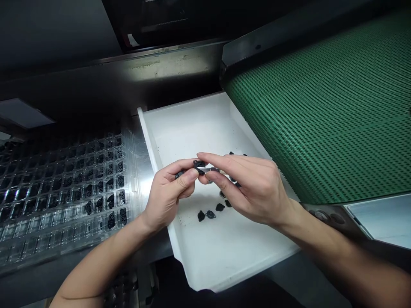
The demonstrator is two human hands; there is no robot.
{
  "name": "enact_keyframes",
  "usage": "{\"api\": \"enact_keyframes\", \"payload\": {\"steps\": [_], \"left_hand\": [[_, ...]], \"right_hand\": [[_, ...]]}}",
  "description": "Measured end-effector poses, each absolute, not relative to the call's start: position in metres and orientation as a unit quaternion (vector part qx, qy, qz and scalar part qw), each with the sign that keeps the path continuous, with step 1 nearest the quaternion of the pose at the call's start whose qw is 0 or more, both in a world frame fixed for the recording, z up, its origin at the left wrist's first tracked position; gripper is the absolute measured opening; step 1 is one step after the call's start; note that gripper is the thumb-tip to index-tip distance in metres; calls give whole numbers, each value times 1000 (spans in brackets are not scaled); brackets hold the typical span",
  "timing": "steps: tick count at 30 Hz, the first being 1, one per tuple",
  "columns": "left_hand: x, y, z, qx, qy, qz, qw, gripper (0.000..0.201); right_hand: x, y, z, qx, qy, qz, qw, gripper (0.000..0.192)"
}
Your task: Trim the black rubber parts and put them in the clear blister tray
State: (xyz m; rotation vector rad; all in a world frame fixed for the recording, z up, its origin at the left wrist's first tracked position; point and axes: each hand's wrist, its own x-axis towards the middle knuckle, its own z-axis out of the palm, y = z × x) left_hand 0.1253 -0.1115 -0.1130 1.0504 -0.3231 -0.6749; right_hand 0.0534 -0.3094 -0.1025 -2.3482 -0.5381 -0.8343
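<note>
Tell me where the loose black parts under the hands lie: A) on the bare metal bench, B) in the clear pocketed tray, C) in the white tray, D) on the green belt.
C: the loose parts lie on the floor of the white tray, below the left hand and right hand, which pinch one black part between them.

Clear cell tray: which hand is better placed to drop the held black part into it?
Probably left. The left hand pinches the black part and sits nearest the clear cell tray; the right hand holds a small blade over the white bin.
</note>
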Motion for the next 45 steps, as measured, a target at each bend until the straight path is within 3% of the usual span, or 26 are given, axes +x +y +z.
{"api": "enact_keyframes", "payload": {"steps": [17, 35, 45], "left_hand": [[124, -109, -113, 494, -157, -328, 789, 17], [125, -109, -111, 487, -150, -336, 792, 22], [123, -114, -107, 525, -133, -367, 756, 31]], "right_hand": [[54, -313, -99, -878, -194, -300, 320, 28], [55, -313, -99, -873, -180, -331, 309, 31], [62, -297, -107, -816, -218, -352, 403, 27]]}}
